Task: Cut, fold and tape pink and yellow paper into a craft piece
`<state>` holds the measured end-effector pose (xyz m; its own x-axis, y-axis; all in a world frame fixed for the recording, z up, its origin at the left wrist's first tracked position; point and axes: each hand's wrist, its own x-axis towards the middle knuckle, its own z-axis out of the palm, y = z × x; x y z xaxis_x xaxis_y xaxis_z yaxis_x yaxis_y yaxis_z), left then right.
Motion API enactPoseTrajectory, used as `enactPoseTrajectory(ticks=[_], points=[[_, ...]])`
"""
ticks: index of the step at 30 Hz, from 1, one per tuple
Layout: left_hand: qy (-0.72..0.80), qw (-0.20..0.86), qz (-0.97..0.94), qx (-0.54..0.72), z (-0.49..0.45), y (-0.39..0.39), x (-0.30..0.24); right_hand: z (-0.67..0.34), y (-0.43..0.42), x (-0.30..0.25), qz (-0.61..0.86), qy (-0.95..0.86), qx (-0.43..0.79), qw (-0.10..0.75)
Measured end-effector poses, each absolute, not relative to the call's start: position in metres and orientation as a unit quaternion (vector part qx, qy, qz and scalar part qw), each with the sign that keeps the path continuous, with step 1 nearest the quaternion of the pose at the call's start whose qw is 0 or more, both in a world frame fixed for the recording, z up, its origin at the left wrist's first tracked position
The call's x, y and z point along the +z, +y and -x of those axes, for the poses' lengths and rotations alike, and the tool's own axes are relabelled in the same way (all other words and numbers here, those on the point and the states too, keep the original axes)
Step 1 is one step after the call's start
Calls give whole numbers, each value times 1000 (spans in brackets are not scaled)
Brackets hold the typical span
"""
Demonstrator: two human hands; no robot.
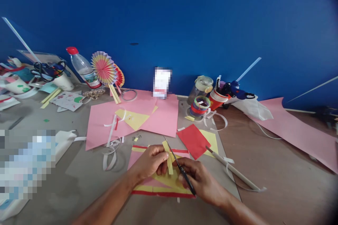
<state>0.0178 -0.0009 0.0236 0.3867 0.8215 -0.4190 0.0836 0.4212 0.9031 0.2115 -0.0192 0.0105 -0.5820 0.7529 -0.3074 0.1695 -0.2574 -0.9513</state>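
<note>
Between the thumb and fingers of my left hand (154,160) is a short yellow paper strip (169,165), held upright. My right hand (199,179) grips black-handled scissors (188,178), seen nearly edge-on. Their thin blades point up and away, just right of the strip; whether they touch it I cannot tell. Below both hands lies a pink paper sheet (134,161) with red and yellow bands along its far and near edges. Yellow paper (173,181) lies on it, partly covered by my fingers. A red paper piece (194,140) rests beyond my right hand.
Pink sheets (163,123) and paper strips cover the table's far middle. A pencil-like stick (239,172) lies at right. Tape rolls (200,107), a jar (202,86) and a cup of tools (219,98) stand behind. Paper fans (104,68) and a bottle (84,68) stand far left.
</note>
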Motion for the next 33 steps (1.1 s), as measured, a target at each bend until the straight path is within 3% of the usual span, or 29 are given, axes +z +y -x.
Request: enactPoseTrajectory(ticks=[22,27,33], points=[[484,694,-448,289,-20,-3,23,-208,-17,12,454,-569,646,232],[493,669,-431,352,-14,0,18,-222,-4,5,539,-639,497,234],[515,643,-391,410,-16,3,12,-243,17,17,624,-722,268,135]])
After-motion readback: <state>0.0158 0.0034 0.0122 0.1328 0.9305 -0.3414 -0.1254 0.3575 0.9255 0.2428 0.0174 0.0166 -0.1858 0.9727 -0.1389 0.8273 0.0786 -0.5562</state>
